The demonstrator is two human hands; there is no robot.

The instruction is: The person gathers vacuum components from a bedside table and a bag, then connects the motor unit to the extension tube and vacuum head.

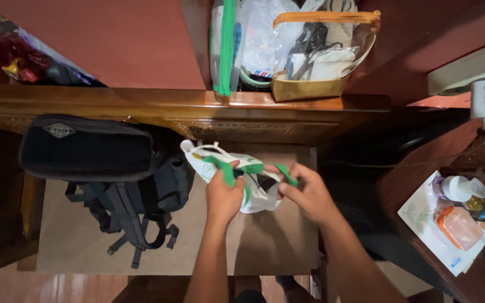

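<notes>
**Both hands grip green handles of white bag over padded seat**

Fingers of the left hand (pixel 223 197) are curled shut around one green strap handle of a small white plastic-looking bag with green trim (pixel 254 193), while the right hand (pixel 305 193) pinches the other green handle between thumb and forefinger. The bag hangs between the two hands, held just above a tan cushioned seat surface (pixel 265 241) and below the front edge of a polished brown wooden ledge (pixel 141 104). White cords or loops lie across the bag's mouth; its contents cannot be made out, and the print on its side is too small to tell.

A black fabric backpack with dangling straps (pixel 113 168) rests on the seat to the left, close to the bag but not touching it. On the ledge stands a clear plastic pouch with an orange zip edge and a tan base (pixel 321 56), with dark cables dimly visible inside; beside it, a clear bag with a green zip strip (pixel 227 45) is cut off by the top of the frame. A crumpled, colourful wrapper (pixel 12 56) sits at upper left, partly out of view.

At right, a dark wooden side table (pixel 478 280) carries a white printed sheet (pixel 428 224), a small pump bottle (pixel 458 188) and an orange-tinted container (pixel 458 227); items at the far edge are cropped. The wall behind is reddish-brown, and both forearms run off the bottom of the frame.
</notes>
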